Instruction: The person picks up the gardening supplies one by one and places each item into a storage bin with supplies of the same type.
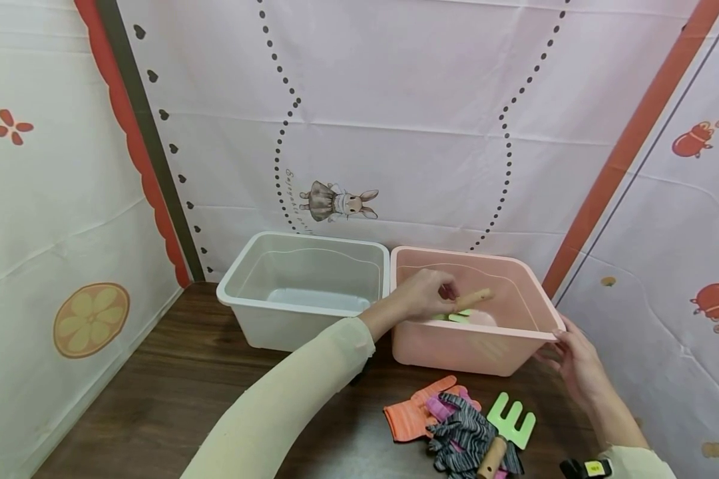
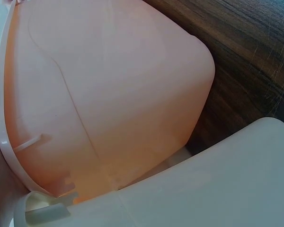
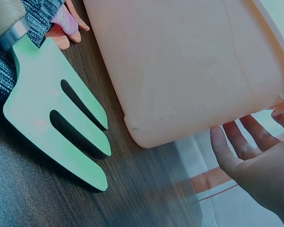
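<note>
My left hand (image 1: 428,293) reaches over the front wall of the pink bin (image 1: 455,349) and pinches a garden tool by its wooden handle (image 1: 475,299). Light green prongs (image 1: 458,317) show just below that handle, partly hidden by the bin's rim. At the bin's right front corner, my right hand (image 1: 577,359) grips the rim, its fingers (image 3: 246,137) bent beneath the edge. A green hand fork (image 1: 512,422) with a wooden handle lies on the table before the bin, over a dark striped glove (image 1: 464,432). The left wrist view shows only the bins' outer walls and table.
A whitish bin (image 1: 299,319) stands close against the pink bin's left side. An orange glove (image 1: 416,412) and a purple-pink item (image 1: 440,407) lie in the pile on the dark wooden table (image 1: 174,392). Printed cloth walls (image 1: 395,166) enclose the back and both sides.
</note>
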### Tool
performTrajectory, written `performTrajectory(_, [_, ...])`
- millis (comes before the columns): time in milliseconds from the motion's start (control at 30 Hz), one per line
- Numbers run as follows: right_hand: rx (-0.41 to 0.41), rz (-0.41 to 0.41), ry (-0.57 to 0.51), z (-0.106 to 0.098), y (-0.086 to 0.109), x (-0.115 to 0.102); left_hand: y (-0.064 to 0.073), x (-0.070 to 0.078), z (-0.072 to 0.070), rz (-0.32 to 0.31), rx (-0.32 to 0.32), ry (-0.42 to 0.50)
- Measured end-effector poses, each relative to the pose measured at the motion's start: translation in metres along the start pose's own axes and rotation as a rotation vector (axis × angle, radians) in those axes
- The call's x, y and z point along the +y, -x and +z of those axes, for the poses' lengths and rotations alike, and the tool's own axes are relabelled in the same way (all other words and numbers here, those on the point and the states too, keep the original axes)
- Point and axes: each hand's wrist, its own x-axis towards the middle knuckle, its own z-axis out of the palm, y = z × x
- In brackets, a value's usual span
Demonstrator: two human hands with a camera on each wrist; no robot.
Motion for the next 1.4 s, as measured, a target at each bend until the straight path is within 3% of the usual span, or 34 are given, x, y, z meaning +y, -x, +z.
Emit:
performTrajectory(733, [0.018,0.006,0.020,0.001,-0.001,0.002,0.002,-0.003,0.000,-0.010,0.035,0.020])
performTrajectory(1000, [0.025,0.015,0.020,0.000,-0.002,0.003,0.001,-0.002,-0.004,-0.073,0.083,0.147])
performTrajectory(1133, [0.013,0.008,0.024,-0.001,-0.002,0.003,0.001,-0.002,-0.005,-0.093,0.115,0.165])
performTrajectory(1400, [0.011,0.016,0.027,-0.002,-0.002,0.003,-0.003,0.002,-0.013,-0.029,0.187,0.131])
